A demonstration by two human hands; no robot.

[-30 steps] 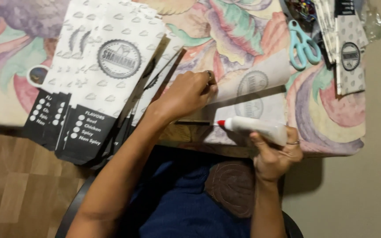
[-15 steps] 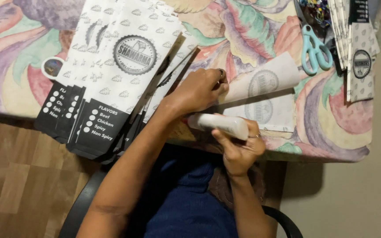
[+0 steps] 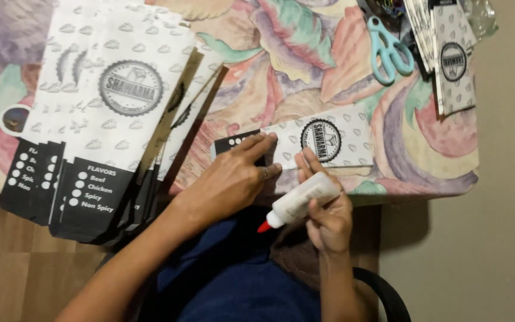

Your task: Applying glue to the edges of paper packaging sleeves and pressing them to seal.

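Observation:
My left hand (image 3: 230, 179) lies flat on the near left end of a folded white printed paper bag (image 3: 323, 140) with a black end, pressing it to the table. My right hand (image 3: 326, 214) grips a white glue bottle (image 3: 299, 200) with a red tip, held at the table's near edge with the tip pointing down and left, away from the bag. One right finger touches the bag's near edge.
A stack of several finished printed paper bags (image 3: 99, 119) lies at the left, overhanging the table's edge. Teal scissors (image 3: 388, 50) and more printed sheets (image 3: 451, 59) sit at the far right on the colourful tablecloth (image 3: 293, 65). A wall stands right of the table.
The paper piece has been folded flat into a narrow bag. My right hand turned the glue bottle, its tip now pointing down-left off the table. My left hand moved onto the bag's end.

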